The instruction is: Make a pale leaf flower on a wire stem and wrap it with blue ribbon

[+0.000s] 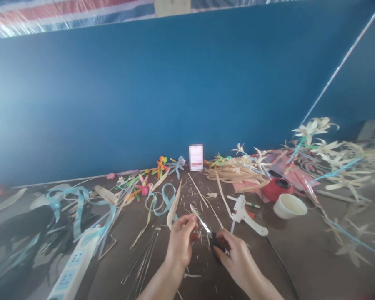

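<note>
A pair of scissors (203, 221) with black handles is in my right hand (237, 254), whose fingers are wrapped round the grips. Its blades slant up and left, the tip beside the fingers of my left hand (180, 239). Thumb and fingertips are pinched together on that left hand; whatever is between them is too small to make out. Thin pale scraps (193, 193) are scattered on the dark table just beyond both hands. A pale dried leaf strip (175, 204) lies close above my left hand, near a curl of light blue ribbon (169, 195).
Right of my hands lies a white glue gun (245, 216) with its dark cord, then a whitish bowl (290, 206) and a red round object (276, 189). Pale leaf flowers (328, 148) fill the far right. At left are thin wires (143, 258) and a power strip (75, 262). A blue wall (187, 91) stands behind.
</note>
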The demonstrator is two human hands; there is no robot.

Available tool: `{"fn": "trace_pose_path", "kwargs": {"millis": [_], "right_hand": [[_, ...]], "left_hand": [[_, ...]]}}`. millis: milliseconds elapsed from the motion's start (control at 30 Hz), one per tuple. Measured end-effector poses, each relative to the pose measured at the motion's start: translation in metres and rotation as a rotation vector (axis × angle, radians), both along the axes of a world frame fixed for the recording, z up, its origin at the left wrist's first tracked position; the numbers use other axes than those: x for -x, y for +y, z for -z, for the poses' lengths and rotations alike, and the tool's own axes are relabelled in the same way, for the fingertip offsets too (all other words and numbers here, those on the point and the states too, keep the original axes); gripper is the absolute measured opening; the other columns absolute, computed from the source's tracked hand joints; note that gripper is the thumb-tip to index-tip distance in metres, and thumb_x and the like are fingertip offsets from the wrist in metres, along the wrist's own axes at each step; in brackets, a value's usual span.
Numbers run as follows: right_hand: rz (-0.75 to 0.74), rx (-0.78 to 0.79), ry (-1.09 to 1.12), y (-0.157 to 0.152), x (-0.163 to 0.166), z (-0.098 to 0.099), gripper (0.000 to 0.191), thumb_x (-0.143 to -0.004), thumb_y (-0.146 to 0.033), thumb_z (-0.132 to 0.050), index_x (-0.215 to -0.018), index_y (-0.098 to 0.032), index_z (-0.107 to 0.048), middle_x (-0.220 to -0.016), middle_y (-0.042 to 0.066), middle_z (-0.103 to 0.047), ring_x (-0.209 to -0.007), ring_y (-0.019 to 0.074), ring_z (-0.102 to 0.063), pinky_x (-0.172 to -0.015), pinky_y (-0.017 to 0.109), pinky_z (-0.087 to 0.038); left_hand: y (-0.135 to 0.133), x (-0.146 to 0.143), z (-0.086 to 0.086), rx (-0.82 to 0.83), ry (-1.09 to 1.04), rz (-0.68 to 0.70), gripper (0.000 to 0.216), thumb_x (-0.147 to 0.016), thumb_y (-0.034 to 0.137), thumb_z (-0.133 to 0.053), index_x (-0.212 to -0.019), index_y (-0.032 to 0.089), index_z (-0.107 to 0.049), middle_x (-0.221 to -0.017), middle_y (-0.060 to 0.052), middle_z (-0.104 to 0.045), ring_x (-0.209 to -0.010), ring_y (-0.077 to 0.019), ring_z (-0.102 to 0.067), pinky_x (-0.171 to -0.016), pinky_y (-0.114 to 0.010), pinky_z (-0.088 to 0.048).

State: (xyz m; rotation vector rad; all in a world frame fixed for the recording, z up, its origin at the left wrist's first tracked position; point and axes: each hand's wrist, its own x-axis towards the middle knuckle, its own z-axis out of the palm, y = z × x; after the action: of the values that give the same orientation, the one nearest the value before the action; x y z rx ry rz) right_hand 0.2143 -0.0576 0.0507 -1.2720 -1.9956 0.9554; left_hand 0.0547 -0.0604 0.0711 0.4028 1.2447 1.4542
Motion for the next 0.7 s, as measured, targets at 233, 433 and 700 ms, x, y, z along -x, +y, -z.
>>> {"fn": "trace_pose_path", "kwargs": {"millis": [233,433,700], "right_hand": [[0.002,0.008,-0.006,0.001,-0.001,-0.001,0.006,-0.073,-0.018,-0.051,-0.072,-0.02,-0.045,-0.064,-0.002,-0.052,-0.058,0.0132,-0.048,-0.057,0.021,-0.036],[0.011,0.077,0.088,-0.002,0.0,0.004,0.007,-0.073,-0.019,-0.052,-0.07,-0.02,-0.045,-0.061,-0.003,-0.049,-0.057,0.0121,-0.044,-0.056,0.021,-0.034],[-0.124,0.62,0.489,0.011,-0.013,-0.01,0.026,-0.075,-0.04,-0.058,-0.07,-0.016,-0.049,-0.054,-0.003,-0.051,-0.053,0.0096,-0.043,-0.052,0.02,-0.03]], "left_hand": [[-0.002,-0.005,-0.001,0.007,-0.001,0.021,0.02,-0.061,0.03,-0.072,-0.069,0.015,-0.064,-0.059,0.001,-0.054,-0.054,-0.0082,-0.048,-0.046,-0.017,-0.038],[-0.003,-0.008,-0.001,0.019,0.012,0.035,0.017,-0.063,0.029,-0.071,-0.067,0.015,-0.062,-0.059,0.002,-0.053,-0.054,-0.0081,-0.047,-0.046,-0.017,-0.037],[-0.005,0.004,-0.006,-0.051,0.215,0.129,0.015,-0.071,0.029,-0.062,-0.065,0.015,-0.06,-0.067,-0.004,-0.06,-0.058,-0.0111,-0.05,-0.046,-0.019,-0.039]]}}
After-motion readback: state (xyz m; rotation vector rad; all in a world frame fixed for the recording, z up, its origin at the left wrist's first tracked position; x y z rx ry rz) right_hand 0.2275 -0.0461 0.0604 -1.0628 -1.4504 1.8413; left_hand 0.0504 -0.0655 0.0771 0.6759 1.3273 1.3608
